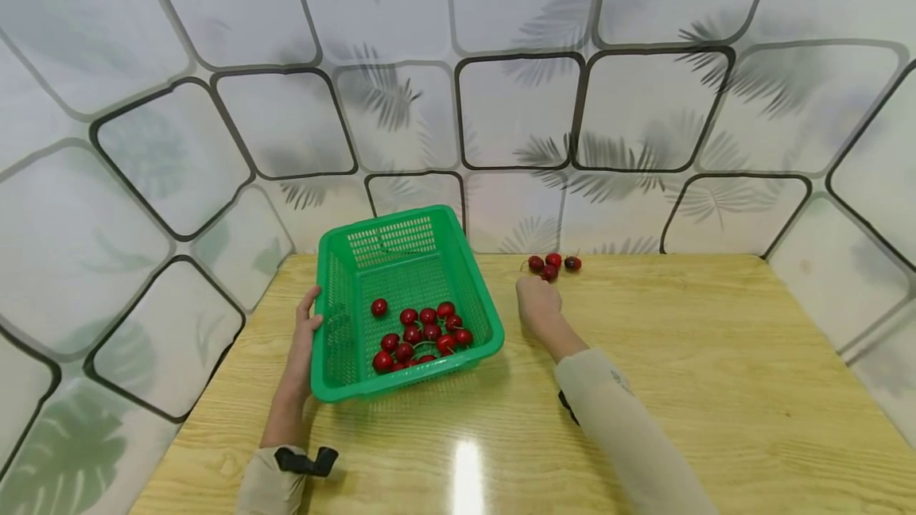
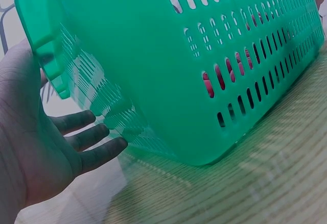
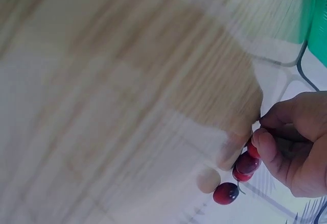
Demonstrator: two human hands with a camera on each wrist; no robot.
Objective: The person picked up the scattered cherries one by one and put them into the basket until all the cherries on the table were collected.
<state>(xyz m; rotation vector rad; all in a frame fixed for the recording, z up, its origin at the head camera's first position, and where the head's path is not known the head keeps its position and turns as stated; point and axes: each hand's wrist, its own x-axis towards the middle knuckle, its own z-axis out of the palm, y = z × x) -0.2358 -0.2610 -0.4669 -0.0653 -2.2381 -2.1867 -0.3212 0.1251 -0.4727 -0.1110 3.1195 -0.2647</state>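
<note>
A green plastic basket (image 1: 343,376) with slotted walls stands on the left part of the table, with several dark red cherries (image 1: 411,334) gathered toward its near right corner and one apart. My left hand (image 1: 304,340) grips its left rim; in the left wrist view three fingers (image 2: 104,152) lie along the outer wall. Beyond the basket's right side, my right hand (image 1: 538,304) is at a small cluster of cherries (image 1: 553,260) near the table's back edge. In the right wrist view its thumb and forefinger pinch a cherry (image 3: 253,150), partly hidden by the thumb.
The light wooden table (image 1: 680,364) reaches back to a patterned cloth wall (image 1: 522,110) of rounded cells and leaf prints, which also closes in both sides. One cherry (image 1: 572,264) lies at the right end of the cluster. A bright reflection shows on the near tabletop.
</note>
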